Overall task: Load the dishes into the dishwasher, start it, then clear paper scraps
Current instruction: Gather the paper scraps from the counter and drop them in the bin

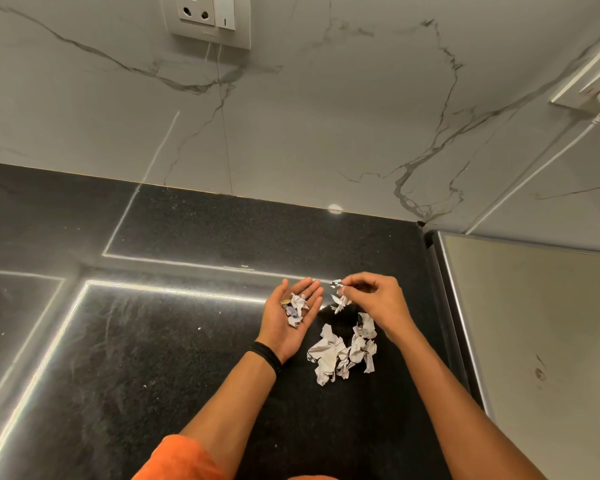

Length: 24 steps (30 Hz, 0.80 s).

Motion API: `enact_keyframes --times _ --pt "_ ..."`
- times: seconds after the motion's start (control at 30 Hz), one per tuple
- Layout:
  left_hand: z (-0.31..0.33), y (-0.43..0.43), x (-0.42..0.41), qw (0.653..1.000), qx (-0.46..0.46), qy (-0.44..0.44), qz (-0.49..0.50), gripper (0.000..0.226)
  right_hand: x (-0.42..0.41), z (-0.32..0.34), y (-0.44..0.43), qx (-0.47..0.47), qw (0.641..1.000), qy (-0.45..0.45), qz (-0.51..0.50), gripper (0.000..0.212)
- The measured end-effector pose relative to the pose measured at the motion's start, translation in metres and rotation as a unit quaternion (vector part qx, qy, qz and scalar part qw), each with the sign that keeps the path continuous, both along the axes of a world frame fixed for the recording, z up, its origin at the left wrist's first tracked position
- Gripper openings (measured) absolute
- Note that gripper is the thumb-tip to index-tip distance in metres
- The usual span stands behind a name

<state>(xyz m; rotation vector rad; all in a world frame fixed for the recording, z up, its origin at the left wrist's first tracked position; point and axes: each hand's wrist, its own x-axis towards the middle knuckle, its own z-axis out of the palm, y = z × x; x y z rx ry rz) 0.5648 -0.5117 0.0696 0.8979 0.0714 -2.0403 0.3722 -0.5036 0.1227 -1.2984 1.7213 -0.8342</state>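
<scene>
Several paper scraps (297, 309) are seen, in the head view, carried on the upturned left hand (291, 320), its fingers held flat and aimed at one o'clock. A small scrap (336, 283) is pinched between thumb and fingertips of the right hand (373, 303), at three o'clock of the left palm, its tip aimed at nine o'clock. The pile (343, 351) lies on the black counter (153, 358) at five o'clock of the left hand, its long axis run from seven to one o'clock. Pieces could be spilled if the flat palm is tilted, since nothing is closed over them, or the pinched bit could be dropped short.
</scene>
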Motion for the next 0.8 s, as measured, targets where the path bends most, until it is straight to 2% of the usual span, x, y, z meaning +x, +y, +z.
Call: enact_keyframes --times 0.07,0.13,0.23,0.3,0.4,0.47,0.53,0.6,0.7,0.8 --pt "0.005 0.002 -0.006 1.0 -0.005 0.002 -0.025 0.046 0.008 0.008 -0.002 -0.002 0.999 -0.033 0.019 0.015" --pt "0.01 0.003 -0.012 0.999 -0.018 0.008 -0.047 0.045 0.019 0.012 -0.007 0.008 0.999 -0.028 0.041 0.015" --pt "0.016 0.003 -0.015 0.998 -0.025 0.032 -0.053 0.048 0.035 0.014 -0.012 0.013 0.993 0.064 0.095 0.015" --pt "0.016 0.003 -0.013 0.998 -0.018 0.042 -0.043 0.046 0.04 0.015 -0.014 -0.003 0.989 0.093 0.114 0.015" --pt "0.013 0.001 -0.005 0.998 0.0 0.055 -0.017 0.041 0.036 0.017 -0.016 -0.049 0.991 0.095 0.077 0.017" --pt "0.01 -0.002 0.002 0.998 0.01 0.057 0.007 0.041 0.027 0.011 -0.018 -0.061 0.987 0.136 0.053 0.019" --pt "0.007 -0.005 0.01 0.998 0.017 0.057 0.033 0.04 0.018 -0.002 -0.015 -0.022 0.976 0.201 0.079 0.024" --pt "0.005 -0.008 0.018 0.997 0.02 0.059 0.054 0.04 0.015 -0.018 -0.006 0.018 0.952 0.263 0.156 0.029" --pt "0.003 -0.01 0.027 0.996 0.015 0.059 0.069 0.041 0.02 -0.035 0.006 -0.023 0.917 0.331 0.22 0.025" --pt "0.003 -0.011 0.031 0.995 0.007 0.056 0.081 0.04 0.024 -0.039 0.009 -0.057 0.918 0.331 0.212 0.021"
